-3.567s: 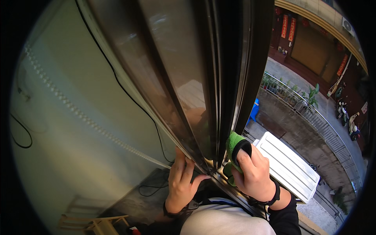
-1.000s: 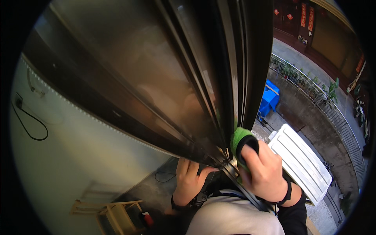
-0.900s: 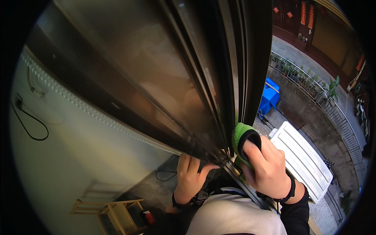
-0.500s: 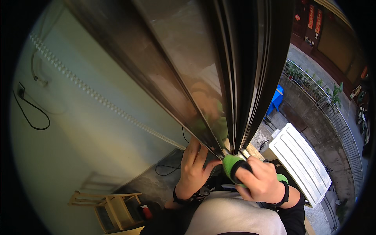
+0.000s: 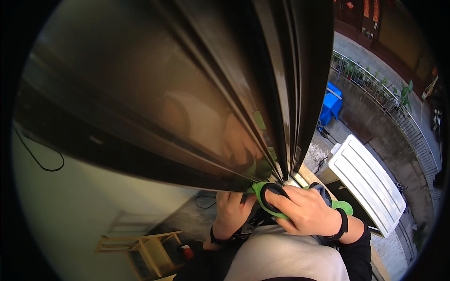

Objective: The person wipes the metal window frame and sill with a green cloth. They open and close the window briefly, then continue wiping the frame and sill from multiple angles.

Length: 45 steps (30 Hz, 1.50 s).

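Note:
A dark-framed glass panel (image 5: 117,89) fills the upper left and middle, reflecting hands and green cloth. At its near edge is my left hand (image 5: 230,213), fingers curled against the frame and tips partly hidden behind it. My right hand (image 5: 304,211) is closed on a green cloth (image 5: 257,191), pressed near the lower end of the frame, where several dark upright rails (image 5: 286,117) meet a pale sill (image 5: 296,180). A black ring-shaped piece (image 5: 271,199) sits against the cloth at my right fingers. Another end of the cloth hangs out beside my right wrist.
Outside on the right lie a white ribbed box-like unit (image 5: 368,180), a blue cover (image 5: 331,103) and a railing (image 5: 398,107) with potted plants. Indoors at lower left stands a wooden chair (image 5: 152,250) near a pale wall (image 5: 70,201) with a black cable (image 5: 42,166).
The glass panel now spreads further left in view, covering much of the wall and the coiled white cord. My right hand and the cloth have shifted slightly left, against the panel's edge.

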Each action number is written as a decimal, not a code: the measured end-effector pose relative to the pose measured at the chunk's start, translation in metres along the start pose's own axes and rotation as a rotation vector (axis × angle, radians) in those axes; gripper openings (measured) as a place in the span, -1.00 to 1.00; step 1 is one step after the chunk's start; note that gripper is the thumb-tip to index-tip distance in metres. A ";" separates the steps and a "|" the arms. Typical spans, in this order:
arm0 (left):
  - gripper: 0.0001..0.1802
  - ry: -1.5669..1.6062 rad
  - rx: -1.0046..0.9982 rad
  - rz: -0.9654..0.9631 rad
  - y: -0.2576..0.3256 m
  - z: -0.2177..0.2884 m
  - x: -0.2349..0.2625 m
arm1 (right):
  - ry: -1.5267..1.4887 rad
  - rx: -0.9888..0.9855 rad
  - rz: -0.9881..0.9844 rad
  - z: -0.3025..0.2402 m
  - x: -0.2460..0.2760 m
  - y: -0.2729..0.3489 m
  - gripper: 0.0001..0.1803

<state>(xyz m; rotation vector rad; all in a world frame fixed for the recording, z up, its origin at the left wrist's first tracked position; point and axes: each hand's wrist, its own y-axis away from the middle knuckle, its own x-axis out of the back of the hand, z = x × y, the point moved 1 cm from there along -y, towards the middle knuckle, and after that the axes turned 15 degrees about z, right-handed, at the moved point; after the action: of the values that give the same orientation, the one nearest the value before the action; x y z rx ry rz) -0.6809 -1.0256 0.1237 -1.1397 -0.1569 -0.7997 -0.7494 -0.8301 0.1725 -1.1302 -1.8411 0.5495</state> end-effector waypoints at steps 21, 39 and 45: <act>-0.64 0.115 0.226 -0.024 0.022 -0.010 0.000 | -0.302 -0.059 0.048 0.001 -0.005 -0.010 -0.35; -0.35 0.007 -0.033 -0.006 -0.015 0.011 -0.002 | -1.257 -0.679 0.221 0.003 0.039 0.026 -0.51; -0.29 -0.002 0.010 -0.006 -0.010 0.008 -0.002 | -1.055 -0.707 0.267 0.001 0.037 0.031 -0.61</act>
<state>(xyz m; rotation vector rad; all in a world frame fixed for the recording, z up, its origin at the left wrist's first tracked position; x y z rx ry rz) -0.6871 -1.0195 0.1338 -1.1315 -0.1661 -0.8022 -0.7427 -0.7825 0.1664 -1.7638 -2.9566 0.7557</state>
